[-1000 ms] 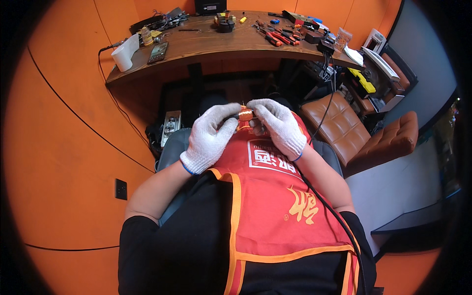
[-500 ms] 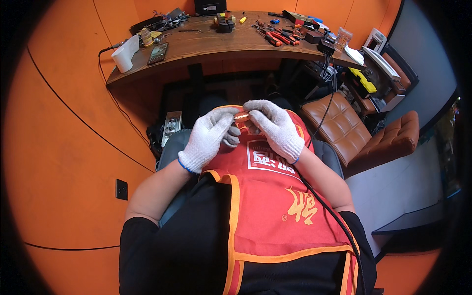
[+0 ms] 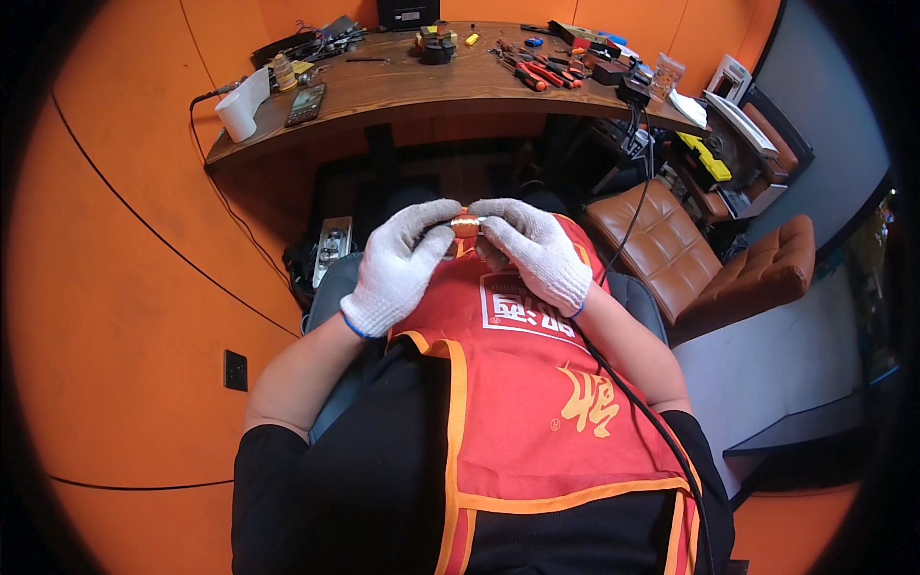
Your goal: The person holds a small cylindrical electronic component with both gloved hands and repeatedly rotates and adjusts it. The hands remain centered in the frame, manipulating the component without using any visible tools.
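One red apron [image 3: 537, 383] with orange edging covered the person's front, and one black cable [image 3: 644, 407] ran down over it. Beyond it were two white-gloved hands, raised close together: the left hand [image 3: 395, 264] and the right hand [image 3: 539, 251]. Between them, above the apron's far end, was one small copper-coloured coil [image 3: 466, 225]. The left fingers and thumb pinched its left end, the right ones its right end; the lower fingers were partly hidden. The step in hand looked like handling the coil at both ends, and the next move seemed to call for a light, steady pinch on each side. Farther right stood one brown chair [image 3: 661, 254]. Farthest off, a wooden surface [image 3: 412, 96] carried one phone [image 3: 306, 105], one white roll [image 3: 240, 110] and several red-handled pliers [image 3: 548, 75], too jumbled to count exactly.
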Demonstrator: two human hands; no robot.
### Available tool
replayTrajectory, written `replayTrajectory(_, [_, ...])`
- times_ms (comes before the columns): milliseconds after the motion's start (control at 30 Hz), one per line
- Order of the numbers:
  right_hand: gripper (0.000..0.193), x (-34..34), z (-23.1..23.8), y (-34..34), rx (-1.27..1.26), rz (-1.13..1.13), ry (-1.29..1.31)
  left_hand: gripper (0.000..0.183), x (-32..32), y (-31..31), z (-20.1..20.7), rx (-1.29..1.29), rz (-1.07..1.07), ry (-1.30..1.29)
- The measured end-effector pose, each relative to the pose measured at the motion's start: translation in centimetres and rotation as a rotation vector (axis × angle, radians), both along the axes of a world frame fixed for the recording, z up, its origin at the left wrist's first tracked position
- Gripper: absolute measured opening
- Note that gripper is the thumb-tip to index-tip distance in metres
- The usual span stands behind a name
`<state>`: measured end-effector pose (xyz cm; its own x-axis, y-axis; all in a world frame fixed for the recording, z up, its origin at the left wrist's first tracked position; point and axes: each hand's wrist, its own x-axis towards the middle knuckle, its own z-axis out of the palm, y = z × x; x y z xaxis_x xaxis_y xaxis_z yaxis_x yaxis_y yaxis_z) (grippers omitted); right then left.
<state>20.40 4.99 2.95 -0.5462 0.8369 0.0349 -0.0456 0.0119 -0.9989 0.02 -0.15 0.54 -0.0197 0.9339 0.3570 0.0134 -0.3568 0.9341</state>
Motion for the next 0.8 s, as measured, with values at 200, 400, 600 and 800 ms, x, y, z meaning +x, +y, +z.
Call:
replayTrajectory(200, [0.03, -0.1, 0.2, -0.1, 0.263, -0.038, -0.004, 0.03, -0.5, 0.2, 0.3, -0.28, -0.089, -0.196])
replayTrajectory(400, [0.032, 0.2, -0.1, 0.3, 0.084, -0.035, 0.032, 0.029, 0.2, 0.2, -0.3, -0.023, -0.028, -0.048])
replayTrajectory(600, [0.033, 0.1, -0.3, 0.2, 0.139, -0.056, 0.081, 0.032, -0.5, 0.4, -0.3, -0.17, -0.089, -0.098])
replayTrajectory(800, [0.033, 0.7, -0.2, 0.2, 0.098, 0.02, 0.053, 0.029, -0.1, 0.3, -0.9, 0.009, -0.036, -0.076])
